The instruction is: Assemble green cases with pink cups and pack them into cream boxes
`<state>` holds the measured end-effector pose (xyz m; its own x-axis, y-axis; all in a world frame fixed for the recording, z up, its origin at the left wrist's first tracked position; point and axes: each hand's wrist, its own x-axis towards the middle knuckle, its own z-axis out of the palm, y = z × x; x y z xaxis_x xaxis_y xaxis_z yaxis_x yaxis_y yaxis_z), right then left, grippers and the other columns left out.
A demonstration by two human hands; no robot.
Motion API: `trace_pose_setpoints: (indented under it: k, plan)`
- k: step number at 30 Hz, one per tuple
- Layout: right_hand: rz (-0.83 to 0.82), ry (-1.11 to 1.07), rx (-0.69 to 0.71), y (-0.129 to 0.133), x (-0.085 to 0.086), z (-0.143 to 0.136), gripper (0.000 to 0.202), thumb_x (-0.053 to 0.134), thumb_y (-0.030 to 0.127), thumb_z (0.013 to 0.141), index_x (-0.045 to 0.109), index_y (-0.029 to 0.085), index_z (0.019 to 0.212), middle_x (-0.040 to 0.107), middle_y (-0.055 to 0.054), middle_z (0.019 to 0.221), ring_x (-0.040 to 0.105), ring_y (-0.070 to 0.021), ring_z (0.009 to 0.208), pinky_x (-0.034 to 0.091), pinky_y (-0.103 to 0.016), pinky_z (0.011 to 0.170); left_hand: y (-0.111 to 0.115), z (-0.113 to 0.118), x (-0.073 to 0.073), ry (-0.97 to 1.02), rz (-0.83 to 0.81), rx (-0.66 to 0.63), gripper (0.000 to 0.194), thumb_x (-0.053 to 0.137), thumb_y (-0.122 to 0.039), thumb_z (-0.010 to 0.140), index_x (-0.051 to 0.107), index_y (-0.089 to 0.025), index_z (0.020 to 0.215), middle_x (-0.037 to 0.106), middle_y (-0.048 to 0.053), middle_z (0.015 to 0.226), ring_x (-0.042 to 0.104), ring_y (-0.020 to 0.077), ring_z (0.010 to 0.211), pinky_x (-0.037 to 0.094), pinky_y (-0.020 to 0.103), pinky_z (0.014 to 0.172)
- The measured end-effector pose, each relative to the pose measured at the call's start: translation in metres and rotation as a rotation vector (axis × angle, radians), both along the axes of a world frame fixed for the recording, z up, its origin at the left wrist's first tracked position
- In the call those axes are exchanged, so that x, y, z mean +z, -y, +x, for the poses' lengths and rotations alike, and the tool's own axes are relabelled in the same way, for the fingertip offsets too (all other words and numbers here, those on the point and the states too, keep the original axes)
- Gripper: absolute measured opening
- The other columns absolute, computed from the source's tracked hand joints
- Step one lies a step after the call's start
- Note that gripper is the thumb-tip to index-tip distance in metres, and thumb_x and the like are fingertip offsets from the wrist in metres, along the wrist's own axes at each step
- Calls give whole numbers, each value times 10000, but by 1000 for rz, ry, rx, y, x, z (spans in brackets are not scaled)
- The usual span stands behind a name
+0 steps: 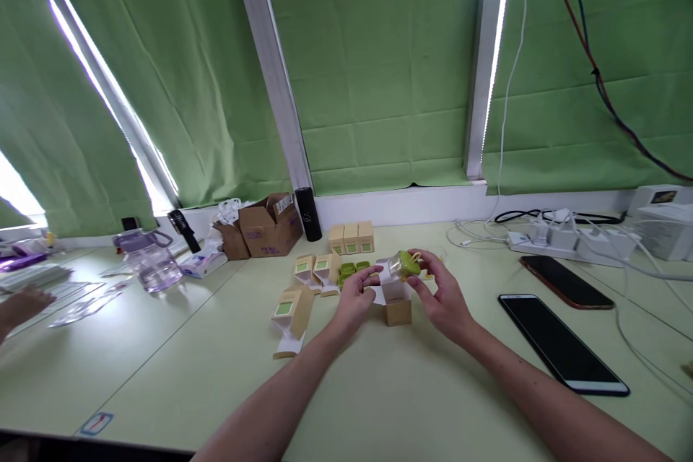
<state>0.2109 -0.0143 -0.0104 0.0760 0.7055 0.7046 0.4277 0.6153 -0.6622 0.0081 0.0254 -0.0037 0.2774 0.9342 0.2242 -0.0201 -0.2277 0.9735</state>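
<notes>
My right hand [441,296] grips a small clear bottle [405,265] by its green cap, from which a pale cord hangs. The bottle is tilted above an opened small tan cardboard box [399,312], white inside. At that box's left side, my left hand [354,296] has its fingers bent around a white flap, partly hidden. Just behind the left hand sit several green-topped items [347,271]. To the left lie opened tan boxes with green labels, the nearest being a tipped box [292,310] with its flap spread on the table.
Closed tan boxes [351,238] stand in a row at the back. Two phones [563,343] and a power strip [585,245] with cables are on the right. Leftward are a brown carton [269,225], a black cylinder [308,214], a clear jug [150,260] and another person's hand [27,303].
</notes>
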Motion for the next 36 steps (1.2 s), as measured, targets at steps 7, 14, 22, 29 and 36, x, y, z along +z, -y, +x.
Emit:
trace_pose_setpoints:
  k: [7,14,22,29,36]
  plan:
    - [40,162,-2,5,4,-3,356,536,352,1004,524,256,1347,683,-98,1274,657,-249,998,504,-439,950,-2,2,0,19,5,-12,655,516,-130,550,708,-133,1176,807,97,1010,719,270,991,505,307,801]
    - [-19,212,-70,2,6,4,330,527,346,991,548,239,1303,699,-96,1270,694,-222,823,509,-432,894,-1,1,-1,21,2,-28,638,521,-129,573,713,-138,1181,807,101,1017,724,277,993,505,321,804]
    - [-9,294,-46,4,6,5,341,574,282,942,573,253,1282,709,-66,1250,692,-194,764,529,-385,830,-2,1,-1,34,-19,-29,639,523,-119,562,713,-128,1171,803,109,1025,720,263,977,504,307,812]
    - [10,335,-30,8,8,1,382,571,235,923,557,256,1304,697,-86,1262,679,-212,791,542,-398,837,-3,1,-3,32,3,-16,621,531,-118,571,721,-122,1162,796,106,1018,715,255,962,483,280,760]
    - [1,378,46,7,1,-2,381,522,192,931,517,256,1307,635,-120,1329,660,-266,1042,553,-425,910,-2,0,-4,4,23,-8,624,530,-111,593,722,-129,1186,790,95,994,704,237,934,480,271,740]
